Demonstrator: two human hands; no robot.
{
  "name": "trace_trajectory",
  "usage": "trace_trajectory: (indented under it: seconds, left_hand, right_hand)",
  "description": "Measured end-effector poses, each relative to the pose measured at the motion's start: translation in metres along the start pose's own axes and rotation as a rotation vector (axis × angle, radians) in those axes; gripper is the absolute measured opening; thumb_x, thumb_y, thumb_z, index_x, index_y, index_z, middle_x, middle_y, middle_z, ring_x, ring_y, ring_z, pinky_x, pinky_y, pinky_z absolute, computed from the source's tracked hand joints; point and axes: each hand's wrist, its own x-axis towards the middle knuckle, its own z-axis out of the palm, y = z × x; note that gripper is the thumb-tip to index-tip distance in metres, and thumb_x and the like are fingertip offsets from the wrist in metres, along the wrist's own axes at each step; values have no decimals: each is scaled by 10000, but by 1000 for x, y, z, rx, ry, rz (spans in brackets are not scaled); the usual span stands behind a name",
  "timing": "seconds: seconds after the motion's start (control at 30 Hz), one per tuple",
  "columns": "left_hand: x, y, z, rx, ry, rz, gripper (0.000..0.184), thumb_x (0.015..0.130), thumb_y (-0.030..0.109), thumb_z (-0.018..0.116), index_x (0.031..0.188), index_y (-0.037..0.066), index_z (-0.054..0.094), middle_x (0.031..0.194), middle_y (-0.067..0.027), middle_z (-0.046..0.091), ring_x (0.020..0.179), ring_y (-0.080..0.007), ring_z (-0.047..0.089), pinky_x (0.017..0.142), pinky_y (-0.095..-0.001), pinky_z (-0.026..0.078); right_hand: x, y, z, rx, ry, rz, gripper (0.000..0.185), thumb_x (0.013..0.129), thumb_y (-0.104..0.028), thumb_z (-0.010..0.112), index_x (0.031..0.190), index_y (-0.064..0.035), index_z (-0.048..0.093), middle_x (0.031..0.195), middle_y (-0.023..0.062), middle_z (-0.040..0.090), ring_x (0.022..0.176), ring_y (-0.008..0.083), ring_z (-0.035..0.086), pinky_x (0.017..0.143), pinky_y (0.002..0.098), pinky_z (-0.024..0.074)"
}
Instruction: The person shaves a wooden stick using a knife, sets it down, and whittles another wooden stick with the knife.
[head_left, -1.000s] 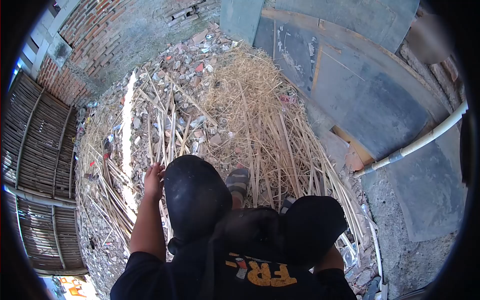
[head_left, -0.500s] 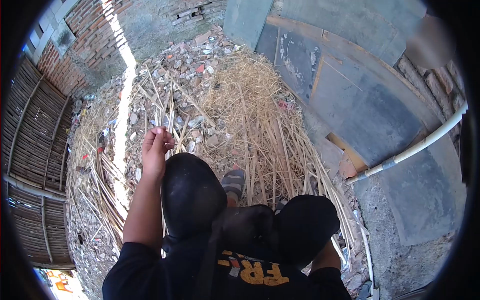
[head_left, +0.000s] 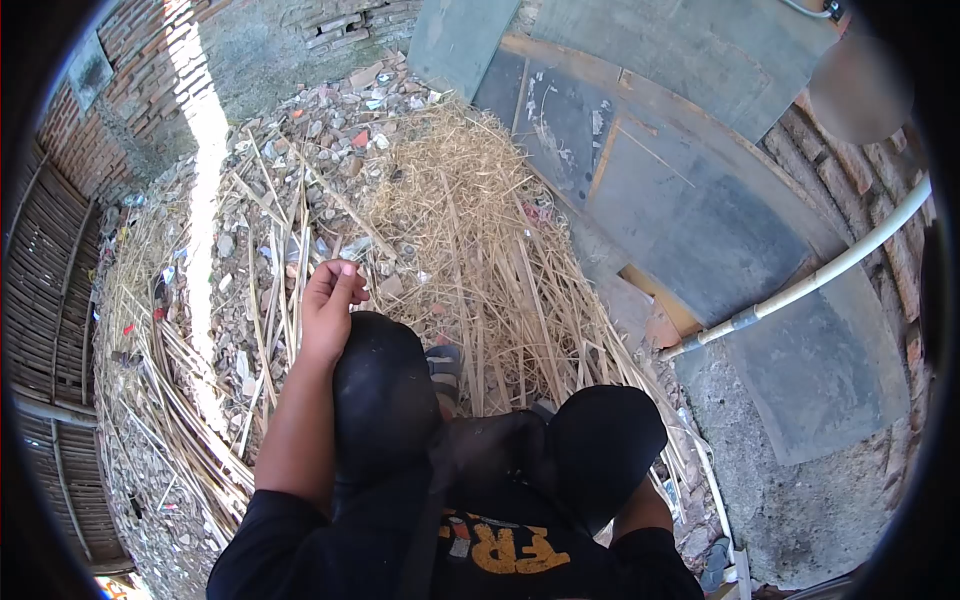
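My left hand (head_left: 332, 300) is raised just beyond my left knee (head_left: 376, 400), above the littered ground. Its fingers are curled in and the thumb lies against the index finger; nothing shows between them. Loose bamboo strips (head_left: 290, 290) lie beneath and around this hand. My right hand is hidden behind my right knee (head_left: 610, 445), and only part of the right forearm (head_left: 643, 508) shows. Between my knees, one sandalled foot (head_left: 443, 375) rests at the edge of a pile of straw-like shavings and thin strips (head_left: 490, 260).
Rubble (head_left: 320, 125) covers the ground toward a brick wall (head_left: 260, 50). Slatted bamboo panelling (head_left: 50, 290) stands at left. Dark boards (head_left: 690, 220) and a pale pole (head_left: 800, 298) are at right. More long strips (head_left: 185, 420) lie left of me.
The view has turned slightly to the right, so the surroundings sit farther left. My left hand remains beside the knee with its fingers curled. The right hand stays hidden.
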Motion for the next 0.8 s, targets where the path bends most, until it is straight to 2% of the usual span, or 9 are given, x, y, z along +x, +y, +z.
trace_trajectory:
  seconds: [0.23,0.27,0.4,0.5,0.63,0.8]
  left_hand:
    - [-2,-6,-3,80,-135,38,215,1078,232,618,1143,27,630,951,-21,655,834,-100,614,794,-278,518]
    - [-4,-4,-2,68,-137,39,156,1059,169,649,1098,19,645,921,-12,658,822,-82,608,751,-245,510]
    - [-6,-5,-7,190,-146,119,151,1043,152,666,1046,1,665,834,18,643,751,-50,567,693,-231,474]
    - [-6,3,-9,211,-189,104,153,1033,146,675,1038,-6,668,811,19,647,722,-48,565,662,-234,469]
    - [-8,7,-12,263,-237,121,126,1040,126,650,1044,1,645,816,4,639,747,-57,579,690,-239,470]
    - [-13,16,-14,339,-229,192,141,1008,146,694,1036,10,674,831,-35,662,768,-113,624,715,-280,500]
  right_hand:
    - [-13,10,-10,-33,37,32,326,896,-293,697,1042,-3,726,1049,226,755,1004,355,737,874,460,564]
    - [-15,9,-11,-31,42,34,326,895,-293,697,1043,-4,726,1050,226,756,1005,356,738,875,460,565]
    - [-21,13,-19,-50,69,38,328,894,-294,698,1046,-5,728,1055,226,756,1011,359,738,880,461,565]
    - [-24,20,-25,-60,86,37,330,893,-295,698,1049,-6,730,1059,227,756,1016,361,738,883,462,566]
    - [-31,32,-37,-76,112,38,332,891,-296,699,1053,-8,731,1064,227,756,1022,364,738,887,463,567]
    - [-20,78,-54,-11,189,-9,334,889,-297,700,1057,-10,734,1070,228,757,1030,368,738,892,464,568]
